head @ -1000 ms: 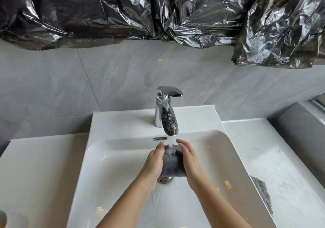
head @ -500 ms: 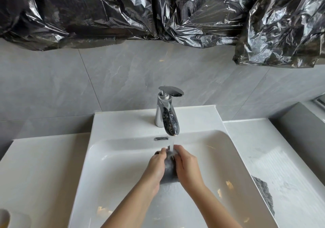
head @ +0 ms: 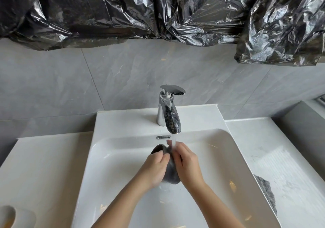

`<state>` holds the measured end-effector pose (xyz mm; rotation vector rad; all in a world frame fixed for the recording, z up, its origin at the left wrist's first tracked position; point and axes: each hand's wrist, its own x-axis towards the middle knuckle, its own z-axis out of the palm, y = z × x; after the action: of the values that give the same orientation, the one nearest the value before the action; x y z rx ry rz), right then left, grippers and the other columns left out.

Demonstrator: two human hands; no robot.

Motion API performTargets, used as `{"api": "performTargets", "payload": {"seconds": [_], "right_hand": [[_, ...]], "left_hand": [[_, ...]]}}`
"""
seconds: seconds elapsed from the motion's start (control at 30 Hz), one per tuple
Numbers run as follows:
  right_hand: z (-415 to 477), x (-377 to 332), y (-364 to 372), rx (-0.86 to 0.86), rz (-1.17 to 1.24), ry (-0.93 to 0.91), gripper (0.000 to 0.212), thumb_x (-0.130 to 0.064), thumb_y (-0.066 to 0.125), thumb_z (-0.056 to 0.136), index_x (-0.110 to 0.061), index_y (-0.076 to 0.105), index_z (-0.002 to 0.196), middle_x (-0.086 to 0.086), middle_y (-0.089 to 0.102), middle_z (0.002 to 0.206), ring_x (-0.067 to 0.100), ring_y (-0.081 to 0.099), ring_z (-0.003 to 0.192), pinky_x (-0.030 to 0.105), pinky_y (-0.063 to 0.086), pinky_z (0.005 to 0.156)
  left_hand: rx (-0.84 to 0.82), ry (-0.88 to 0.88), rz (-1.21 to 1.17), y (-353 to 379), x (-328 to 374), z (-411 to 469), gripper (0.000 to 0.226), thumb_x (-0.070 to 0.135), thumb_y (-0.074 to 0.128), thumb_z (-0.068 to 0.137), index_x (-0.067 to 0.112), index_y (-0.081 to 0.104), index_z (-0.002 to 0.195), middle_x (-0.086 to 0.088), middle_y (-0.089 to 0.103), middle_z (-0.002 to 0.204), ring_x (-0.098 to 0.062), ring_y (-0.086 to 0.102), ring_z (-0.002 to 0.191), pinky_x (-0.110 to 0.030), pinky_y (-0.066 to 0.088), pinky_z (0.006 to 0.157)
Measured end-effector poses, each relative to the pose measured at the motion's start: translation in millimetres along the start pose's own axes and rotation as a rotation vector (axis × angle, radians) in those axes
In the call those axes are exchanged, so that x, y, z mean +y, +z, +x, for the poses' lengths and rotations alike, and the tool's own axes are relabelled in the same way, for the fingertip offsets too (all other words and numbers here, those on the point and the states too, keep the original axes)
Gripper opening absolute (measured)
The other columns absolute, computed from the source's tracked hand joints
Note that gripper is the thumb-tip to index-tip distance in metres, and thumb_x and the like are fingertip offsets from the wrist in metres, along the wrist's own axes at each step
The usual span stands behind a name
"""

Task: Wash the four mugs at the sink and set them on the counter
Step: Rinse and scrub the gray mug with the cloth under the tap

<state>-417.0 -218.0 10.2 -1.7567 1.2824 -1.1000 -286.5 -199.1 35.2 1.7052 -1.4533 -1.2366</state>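
Mug point(head: 171, 174): dark grey, tilted, mouth toward the far left, over the middle of the sink point(head: 219, 157), beneath the running tap point(head: 171, 120).
Left hand point(head: 154, 168): fingers curled round the mug.
Right hand point(head: 187, 164): grips its opposite side.
Cloth point(head: 266, 192): grey, on the tabletop point(head: 263, 136), against the sink's right edge.

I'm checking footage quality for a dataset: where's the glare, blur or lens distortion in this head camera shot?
Head view: light glares off the crinkled black plastic sheeting and the chrome tap; one fingertip beside the running water is blurred, while the left hand, right hand and dark mug are fairly sharp; wide-angle distortion bows the sink edges; shadows are soft.
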Motion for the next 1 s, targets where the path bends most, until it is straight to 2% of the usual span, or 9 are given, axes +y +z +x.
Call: {"api": "performTargets", "payload": {"seconds": [0.1,0.27,0.47,0.57,0.7,0.8,0.87,0.93,1.0], "right_hand": [[0,-3,4,0.015,0.015,-0.077,0.030,-0.009,0.054,0.095,-0.029,0.068,0.111,-0.029,0.060,0.094,-0.005,0.058,0.079,0.006,0.041,0.072],[4,-1,6,0.109,0.143,0.149,0.016,-0.005,0.066,0.090,-0.015,0.077,0.083,-0.007,0.071,0.077,-0.003,0.058,0.066,0.013,0.045,0.066],[10,-8,9,0.079,0.346,0.315,0.020,-0.005,0.060,0.094,-0.015,0.076,0.102,-0.009,0.077,0.088,0.000,0.067,0.080,0.013,0.046,0.073],[8,-4,12,0.113,0.325,0.348,0.024,-0.006,0.058,0.091,-0.017,0.075,0.105,-0.005,0.075,0.102,0.005,0.067,0.094,0.023,0.051,0.084],[6,1,13,0.140,0.315,0.488,0.032,-0.033,0.058,0.072,-0.020,0.077,0.095,-0.007,0.071,0.113,0.010,0.065,0.108,0.040,0.050,0.100],[1,4,6,0.077,0.388,0.435,0.021,-0.022,0.065,0.082,-0.014,0.077,0.097,-0.004,0.069,0.118,0.010,0.063,0.113,0.026,0.050,0.096],[-5,6,-1,0.061,0.466,0.375,0.016,-0.007,0.063,0.090,-0.010,0.077,0.096,-0.004,0.067,0.121,0.007,0.062,0.113,0.016,0.048,0.089],[-8,8,-3,0.059,0.519,0.357,0.015,-0.013,0.064,0.086,-0.009,0.077,0.093,-0.007,0.067,0.120,0.006,0.062,0.112,0.018,0.048,0.087],[-8,8,-3,0.066,0.524,0.351,0.023,-0.020,0.063,0.080,-0.007,0.077,0.092,-0.007,0.067,0.118,0.006,0.062,0.111,0.019,0.049,0.087]], "left_hand": [[0.029,-0.029,-0.010,-2,-5,4,0.028,0.023,0.038,0.101,0.003,0.058,0.096,-0.008,0.067,0.095,-0.023,0.059,0.091,-0.035,0.045,0.086],[0.080,-0.011,-0.138,2,-8,0,0.036,0.030,0.040,0.097,-0.001,0.056,0.089,-0.013,0.064,0.084,-0.021,0.054,0.079,-0.036,0.044,0.078],[0.203,-0.025,-0.422,12,-9,0,0.045,0.038,0.040,0.081,0.000,0.062,0.091,-0.020,0.067,0.091,-0.020,0.057,0.078,-0.035,0.049,0.075],[0.193,-0.023,-0.547,20,-11,1,0.038,0.035,0.043,0.083,0.007,0.067,0.092,-0.018,0.070,0.091,-0.021,0.063,0.081,-0.038,0.053,0.076],[0.199,-0.014,-0.576,25,-11,-2,0.032,0.031,0.046,0.090,0.010,0.068,0.099,-0.014,0.072,0.099,-0.027,0.067,0.095,-0.035,0.054,0.082],[0.150,0.038,-0.556,23,-15,-7,0.036,0.034,0.044,0.085,0.015,0.068,0.105,-0.008,0.073,0.103,-0.024,0.066,0.102,-0.039,0.051,0.091],[0.067,0.064,-0.538,21,-14,-11,0.035,0.034,0.044,0.087,0.019,0.066,0.110,-0.009,0.071,0.108,-0.022,0.066,0.103,-0.028,0.054,0.083],[0.022,0.070,-0.533,19,-11,-14,0.035,0.033,0.044,0.088,0.021,0.065,0.112,-0.005,0.071,0.111,-0.015,0.065,0.103,-0.018,0.051,0.078],[0.006,0.050,-0.540,16,-6,-14,0.036,0.035,0.042,0.090,0.019,0.067,0.111,-0.001,0.073,0.107,-0.015,0.066,0.102,-0.021,0.049,0.082]]}}
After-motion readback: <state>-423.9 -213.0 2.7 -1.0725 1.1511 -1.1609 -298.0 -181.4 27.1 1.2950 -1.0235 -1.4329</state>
